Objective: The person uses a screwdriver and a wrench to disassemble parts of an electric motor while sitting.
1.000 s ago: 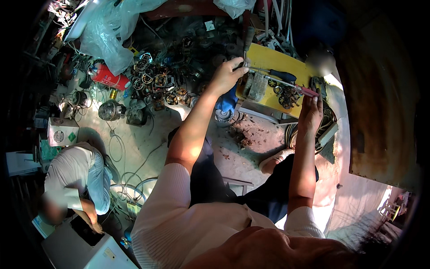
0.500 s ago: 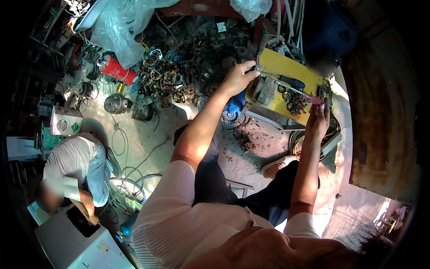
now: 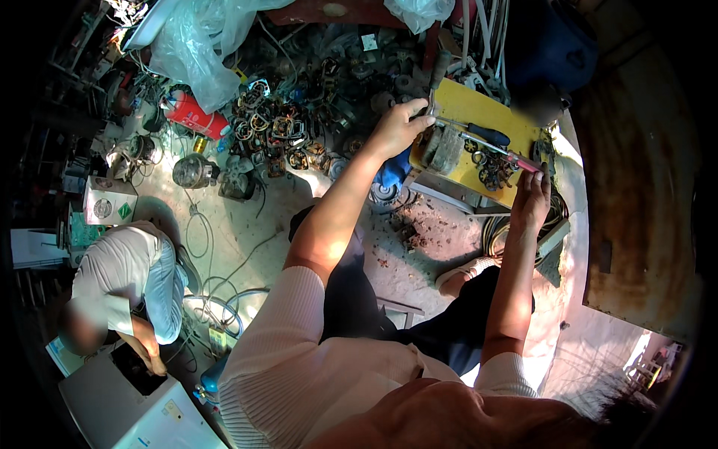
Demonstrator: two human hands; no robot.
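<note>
My right hand [image 3: 532,193] is closed round the end of a red-handled screwdriver [image 3: 522,162], whose long shaft points left toward my other hand. My left hand [image 3: 402,131] pinches with thumb and forefinger at the bench's left edge, by the shaft of an upright tool with a dark grey handle [image 3: 440,69]. The exact grip there is partly hidden. Between the hands, on a yellow-topped bench [image 3: 467,97], sit a worn grey block [image 3: 446,152] and some small dark ring-like parts [image 3: 493,173]. Behind the red-handled one lies a dark blue-handled screwdriver [image 3: 488,135].
A blue cloth [image 3: 393,170] hangs at the bench's left side. Coiled hose [image 3: 493,236] lies below its right side. Scrap motor parts [image 3: 280,131] and a red cylinder [image 3: 196,117] cover the far floor. At lower left another person [image 3: 123,262] bends over a white appliance [image 3: 112,396].
My right hand and the red handle have shifted very slightly. My left hand stays at the same place by the bench edge.
</note>
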